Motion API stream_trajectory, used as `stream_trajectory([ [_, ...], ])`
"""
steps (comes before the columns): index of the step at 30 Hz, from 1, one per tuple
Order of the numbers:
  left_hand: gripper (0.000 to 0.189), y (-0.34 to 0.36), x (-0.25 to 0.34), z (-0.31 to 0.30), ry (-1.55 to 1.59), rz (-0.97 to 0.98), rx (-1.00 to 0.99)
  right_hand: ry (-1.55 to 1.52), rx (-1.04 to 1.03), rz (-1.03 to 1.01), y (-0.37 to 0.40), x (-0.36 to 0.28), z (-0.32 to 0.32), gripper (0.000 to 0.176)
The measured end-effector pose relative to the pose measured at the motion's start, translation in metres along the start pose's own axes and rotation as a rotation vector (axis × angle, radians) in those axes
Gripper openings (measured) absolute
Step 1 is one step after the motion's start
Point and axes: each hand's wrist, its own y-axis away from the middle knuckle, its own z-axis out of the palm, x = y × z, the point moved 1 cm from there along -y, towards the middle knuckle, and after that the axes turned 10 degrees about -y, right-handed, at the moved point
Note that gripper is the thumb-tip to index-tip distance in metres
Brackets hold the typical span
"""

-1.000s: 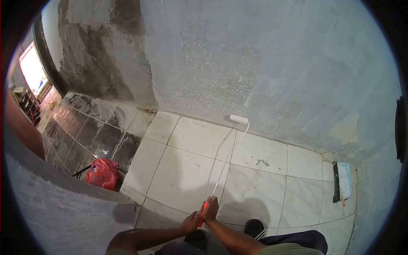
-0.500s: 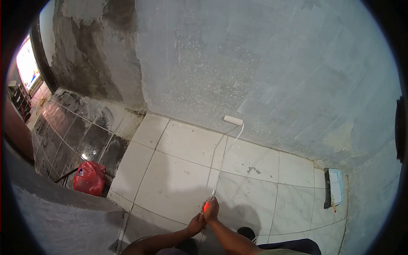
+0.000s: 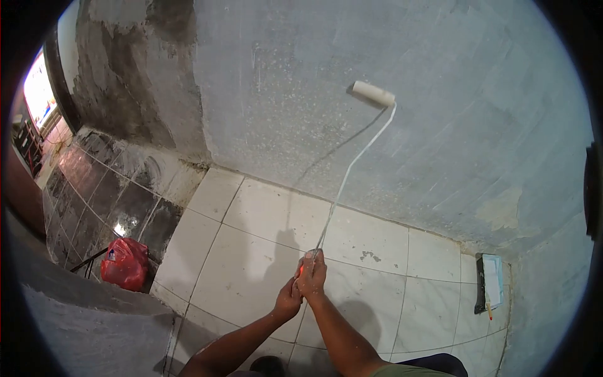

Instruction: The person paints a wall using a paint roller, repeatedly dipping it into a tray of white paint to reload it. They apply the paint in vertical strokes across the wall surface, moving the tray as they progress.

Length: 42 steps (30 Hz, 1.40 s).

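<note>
Both of my hands are wrapped round the orange handle of a paint roller (image 3: 374, 93), whose bent wire frame runs up and to the right. My right hand (image 3: 312, 276) grips the upper part of the handle, by the wire. Just below it, my left hand (image 3: 289, 300) is closed on the lower end, partly hidden by the right. The pale roller sleeve lies tilted against the grey wall (image 3: 452, 113), low to mid height, and its shadow falls to the lower left.
A black paint tray (image 3: 488, 283) with a light lining and a small brush stands on the white tiled floor (image 3: 251, 245) at right. A red plastic bag (image 3: 125, 264) sits on dark tiles (image 3: 135, 201) at left. A low grey wall edge (image 3: 94, 327) is near me.
The roller has moved up the wall and slightly right, from near the floor. Both hands have risen with the handle, arms stretched further forward.
</note>
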Motion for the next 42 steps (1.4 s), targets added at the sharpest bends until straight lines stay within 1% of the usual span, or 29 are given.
stream_trajectory([
  [2, 0.047, 0.014, -0.025, -0.003, -0.028, -0.051, 0.003, 0.029, -0.008, -0.015, 0.022, 0.031, -0.006, 0.025],
  [3, 0.05, 0.029, -0.037, -0.006, -0.074, -0.14, -0.024, 0.025, -0.003, 0.027, 0.04, 0.048, -0.008, 0.026],
  [5, 0.052, 0.062, -0.084, -0.004, -0.128, -0.149, 0.003, 0.021, -0.002, 0.076, 0.078, 0.071, -0.011, 0.026],
  [6, 0.052, 0.076, -0.094, -0.004, -0.126, -0.152, 0.007, 0.02, 0.025, 0.18, 0.097, 0.081, -0.013, 0.026],
  [7, 0.051, 0.091, -0.099, -0.004, -0.147, -0.306, -0.025, 0.02, 0.055, 0.288, 0.108, 0.083, -0.014, 0.025],
  [8, 0.052, 0.099, -0.104, -0.004, -0.168, -0.457, -0.059, 0.021, 0.055, 0.291, 0.111, 0.083, -0.016, 0.025],
  [9, 0.052, 0.098, -0.104, -0.003, -0.168, -0.456, -0.058, 0.031, 0.061, 0.337, 0.112, 0.082, -0.018, 0.025],
  [11, 0.051, 0.094, -0.102, -0.004, -0.301, -0.28, -0.005, 0.036, 0.07, 0.382, 0.109, 0.081, -0.017, 0.025],
  [12, 0.051, 0.089, -0.099, -0.005, -0.3, -0.28, -0.004, 0.071, 0.054, 0.31, 0.1, 0.078, -0.014, 0.025],
  [14, 0.05, 0.061, -0.078, -0.011, -0.245, -0.143, 0.038, 0.107, 0.034, 0.233, 0.074, 0.069, -0.006, 0.025],
  [16, 0.051, 0.026, -0.032, -0.016, -0.18, -0.07, 0.083, 0.196, 0.015, -0.002, 0.032, 0.054, 0.005, 0.023],
  [17, 0.051, 0.008, -0.014, -0.018, -0.178, 0.0, 0.108, 0.159, 0.013, -0.016, 0.01, 0.033, 0.013, 0.023],
  [18, 0.05, -0.01, -0.002, -0.022, -0.169, -0.014, 0.101, 0.121, 0.011, -0.03, -0.008, 0.008, 0.022, 0.023],
  [19, 0.048, -0.02, 0.032, -0.03, -0.177, 0.058, 0.086, 0.125, 0.007, -0.035, -0.026, -0.011, 0.031, 0.023],
  [20, 0.048, -0.032, 0.045, -0.035, -0.172, 0.06, 0.091, 0.111, -0.016, -0.096, -0.04, -0.028, 0.039, 0.022],
  [22, 0.044, -0.044, 0.06, -0.043, -0.16, 0.212, 0.132, 0.097, -0.047, -0.158, -0.047, -0.035, 0.046, 0.022],
  [24, 0.044, -0.044, 0.032, -0.046, -0.135, 0.177, 0.098, 0.086, -0.029, -0.127, -0.041, -0.025, 0.049, 0.022],
  [25, 0.045, -0.037, 0.009, -0.043, -0.154, 0.14, 0.089, 0.142, -0.001, -0.167, -0.033, 0.006, 0.043, 0.022],
  [26, 0.046, -0.025, -0.012, -0.04, -0.172, 0.102, 0.081, 0.222, 0.034, -0.167, -0.017, 0.01, 0.04, 0.022],
  [27, 0.048, -0.008, -0.031, -0.038, -0.131, 0.022, 0.021, 0.236, 0.034, -0.058, 0.003, 0.019, 0.034, 0.021],
  [28, 0.049, 0.007, -0.047, -0.035, -0.091, -0.059, -0.039, 0.269, 0.034, -0.114, 0.022, 0.046, 0.024, 0.02],
  [29, 0.051, 0.024, -0.054, -0.034, -0.1, -0.109, -0.042, 0.159, 0.012, 0.01, 0.041, 0.067, 0.017, 0.02],
  [30, 0.052, 0.04, -0.056, -0.033, -0.109, -0.16, -0.048, 0.158, 0.014, 0.014, 0.053, 0.069, 0.013, 0.02],
  [32, 0.053, 0.049, -0.059, -0.033, -0.143, -0.193, -0.071, -0.024, 0.035, 0.083, 0.071, 0.074, 0.009, 0.022],
  [34, 0.053, 0.041, -0.045, -0.032, -0.143, -0.096, -0.035, -0.029, 0.057, 0.064, 0.055, 0.049, 0.015, 0.022],
  [35, 0.056, 0.025, -0.036, -0.033, -0.187, -0.063, -0.056, 0.004, 0.045, -0.008, 0.038, 0.038, 0.017, 0.022],
  [37, 0.052, -0.007, 0.005, -0.028, -0.253, 0.166, 0.082, 0.065, 0.04, -0.149, -0.003, 0.007, 0.022, 0.023],
  [39, 0.049, -0.031, 0.057, -0.028, -0.16, 0.127, -0.003, 0.095, 0.05, -0.218, -0.038, -0.028, 0.026, 0.024],
  [42, 0.047, -0.051, 0.074, -0.022, -0.118, 0.15, -0.022, 0.046, 0.031, -0.237, -0.055, -0.057, 0.026, 0.025],
])
